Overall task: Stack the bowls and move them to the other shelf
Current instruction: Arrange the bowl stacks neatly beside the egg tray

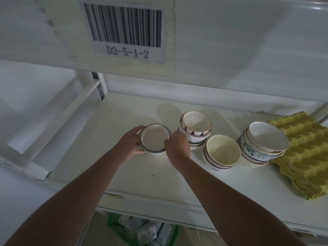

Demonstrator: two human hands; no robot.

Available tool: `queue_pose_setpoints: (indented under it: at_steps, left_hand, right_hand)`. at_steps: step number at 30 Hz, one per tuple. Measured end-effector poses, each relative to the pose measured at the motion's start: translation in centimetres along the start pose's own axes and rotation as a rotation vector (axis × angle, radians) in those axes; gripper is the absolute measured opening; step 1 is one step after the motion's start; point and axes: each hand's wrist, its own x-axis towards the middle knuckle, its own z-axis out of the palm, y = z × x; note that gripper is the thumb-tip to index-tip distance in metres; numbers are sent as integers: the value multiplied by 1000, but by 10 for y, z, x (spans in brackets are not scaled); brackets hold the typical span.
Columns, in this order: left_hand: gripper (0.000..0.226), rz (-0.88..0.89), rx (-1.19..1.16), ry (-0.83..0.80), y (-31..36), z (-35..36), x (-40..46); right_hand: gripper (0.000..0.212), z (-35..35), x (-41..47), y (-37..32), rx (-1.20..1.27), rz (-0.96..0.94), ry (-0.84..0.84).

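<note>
- Your forearms reach in from the bottom of the view, over the front edge of the white shelf [138,174].
- Your left hand [130,144] cups the left side of a short stack of dark-rimmed bowls [155,142]; your right hand [177,148] presses the right side, fingers at the rim. Both hands are closed around that stack, one on each side, likely so it stays level and the bowls do not slide.
- The stack sits on the shelf or just above it; I cannot tell which.
- To its right stand three more stacks: a tilted striped stack [195,128], a cream bowl stack [222,151] and a floral stack [262,142].
- Yellow trays [305,153] lie at the far right, touching the floral stack.
- A barcode label [127,32] marks the shelf above.
</note>
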Motion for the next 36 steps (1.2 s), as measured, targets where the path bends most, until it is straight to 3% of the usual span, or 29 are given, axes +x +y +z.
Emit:
queue_pose_setpoints:
  at_steps: [7, 13, 19, 23, 25, 28, 29, 33, 36]
  left_hand:
    - [42, -89, -231, 244, 1, 21, -3]
    - [45, -97, -283, 306, -2, 24, -4]
    - [48, -108, -309, 340, -10, 23, -1]
    - [34, -208, -251, 414, -6, 29, 5]
    - [30, -244, -96, 545, -3, 30, 10]
    - [39, 2, 359, 770, 14, 33, 20]
    - [39, 28, 422, 765, 21, 35, 23]
    - [39, -190, 269, 511, 40, 38, 27]
    - [21, -321, 302, 370, 43, 40, 27]
  right_hand:
    - [3, -3, 2, -2, 107, 1, -8]
    - [13, 0, 3, 1, 234, 42, -13]
    - [6, -3, -2, -7, 233, -3, 33]
    - [14, -20, -4, -14, 251, -35, 49]
    - [24, -31, -6, -12, 246, -60, 20]
    - [19, -46, -8, -9, 215, -72, -8]
    - [18, -48, -9, -9, 223, -71, -17]
    - [22, -52, -22, -4, 286, -54, -12]
    - [9, -62, -31, 5, 326, -19, -9]
